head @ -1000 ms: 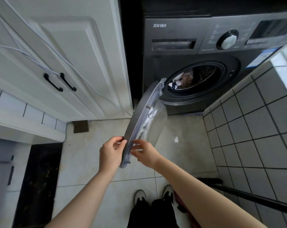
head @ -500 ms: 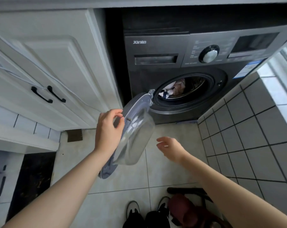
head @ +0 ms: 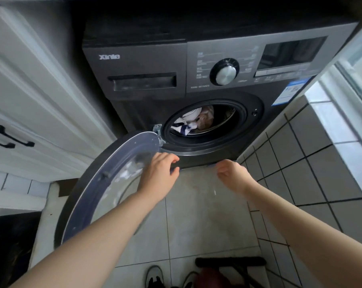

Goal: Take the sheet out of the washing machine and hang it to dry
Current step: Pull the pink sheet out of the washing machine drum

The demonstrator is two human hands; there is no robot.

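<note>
1. A dark grey washer [head: 196, 65] is seen under a dark counter, with a white cabinet [head: 41, 96] just beside it on the left and a tiled wall [head: 321, 163] on the right.
2. The round door [head: 105, 183] is swung wide open to the left on its hinge [head: 158, 132], so the drum mouth [head: 205, 123] is left unblocked.
3. The left hand [head: 159, 173] is laid over the door's inner rim near the hinge, its fingers [head: 169, 157] curled loosely together over the edge.
4. The right hand [head: 232, 173] is held in the air just below the washer's bottom front edge, apart from the door; its fingers are bent inward and nothing is seen gripped in them.
5. The sheet [head: 188, 123] is seen inside the drum, bunched at the left side of the opening. White cloth with dark blue patches is shown, with a tan or pinkish fold just beside it. Whether these are one piece cannot be told.
6. A silver dial [head: 225, 72], a drawer [head: 143, 82], a dark display [head: 290, 53] and a blue-and-white sticker [head: 288, 93] are carried on the washer's front panel.
7. The floor [head: 196, 215] is laid with pale, slightly stained tiles. Shoes [head: 155, 277] and a dark reddish object [head: 209, 277] are seen at the bottom edge; the object cannot be identified.
8. Two black handles [head: 11, 138] are fixed on the cabinet.
</note>
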